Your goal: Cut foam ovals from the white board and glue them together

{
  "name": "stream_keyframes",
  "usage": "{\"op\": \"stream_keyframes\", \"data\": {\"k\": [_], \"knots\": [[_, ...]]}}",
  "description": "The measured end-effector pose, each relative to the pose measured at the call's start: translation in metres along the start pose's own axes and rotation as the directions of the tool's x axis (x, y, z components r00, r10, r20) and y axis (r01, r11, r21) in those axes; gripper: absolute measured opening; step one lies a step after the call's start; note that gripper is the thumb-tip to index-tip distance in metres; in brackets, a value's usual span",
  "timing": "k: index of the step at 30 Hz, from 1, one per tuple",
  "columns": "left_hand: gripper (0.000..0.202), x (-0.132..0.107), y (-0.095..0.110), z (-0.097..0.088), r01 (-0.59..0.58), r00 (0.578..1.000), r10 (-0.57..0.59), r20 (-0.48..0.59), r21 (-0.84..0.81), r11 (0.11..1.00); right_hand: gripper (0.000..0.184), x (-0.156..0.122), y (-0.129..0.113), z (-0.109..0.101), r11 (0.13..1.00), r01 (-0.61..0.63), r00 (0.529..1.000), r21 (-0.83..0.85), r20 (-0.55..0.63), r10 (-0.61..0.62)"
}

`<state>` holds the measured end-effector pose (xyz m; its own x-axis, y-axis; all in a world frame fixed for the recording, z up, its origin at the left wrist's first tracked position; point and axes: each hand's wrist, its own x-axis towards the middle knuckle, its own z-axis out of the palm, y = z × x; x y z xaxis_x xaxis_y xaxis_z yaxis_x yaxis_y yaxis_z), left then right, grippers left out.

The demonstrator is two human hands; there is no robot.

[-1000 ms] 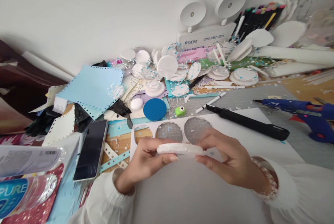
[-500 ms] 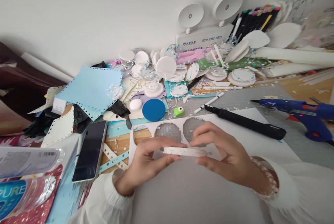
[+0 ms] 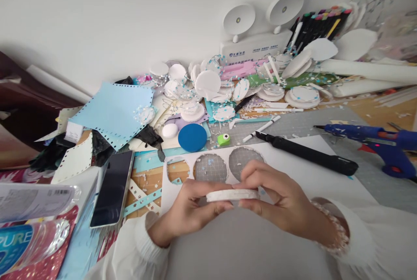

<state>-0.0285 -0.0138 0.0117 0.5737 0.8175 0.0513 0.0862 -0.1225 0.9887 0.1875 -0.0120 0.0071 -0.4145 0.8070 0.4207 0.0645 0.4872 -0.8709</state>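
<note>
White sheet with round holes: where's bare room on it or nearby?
Bare: the white sheet between the long black tool and your right hand; the grey gridded mat between that sheet and the blue glue gun. Crowded: along the pale wall, with heaped round white discs.

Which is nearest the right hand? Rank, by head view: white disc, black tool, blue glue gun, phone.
1. White disc: held in the right hand.
2. Black tool: beyond, rightward.
3. Blue glue gun: farther right.
4. Phone: past the left hand.
</note>
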Motion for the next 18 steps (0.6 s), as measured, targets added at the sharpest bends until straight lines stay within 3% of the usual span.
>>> {"op": "stream_keyframes", "data": {"k": [9, 14, 18], "knots": [[0.029, 0.0, -0.0004, 0.0011, 0.009, 1.0, -0.009, 0.013, -0.018, 1.0, 0.012, -0.0009, -0.0018, 0.0018, 0.998, -0.047, 0.999, 0.035, 0.023, 0.046], [0.022, 0.0018, 0.0042, -0.0006, 0.036, 0.99, -0.053, -0.13, -0.135, 0.99, 0.022, -0.0033, 0.0021, 0.0009, 0.988, -0.131, 0.99, 0.079, -0.033, 0.134], [0.023, 0.0057, 0.0043, -0.0022, -0.124, 0.983, 0.116, -0.141, -0.051, 0.991, 0.021, -0.0038, 0.0048, -0.0016, 0.998, -0.055, 0.997, -0.01, -0.055, 0.054]]}}
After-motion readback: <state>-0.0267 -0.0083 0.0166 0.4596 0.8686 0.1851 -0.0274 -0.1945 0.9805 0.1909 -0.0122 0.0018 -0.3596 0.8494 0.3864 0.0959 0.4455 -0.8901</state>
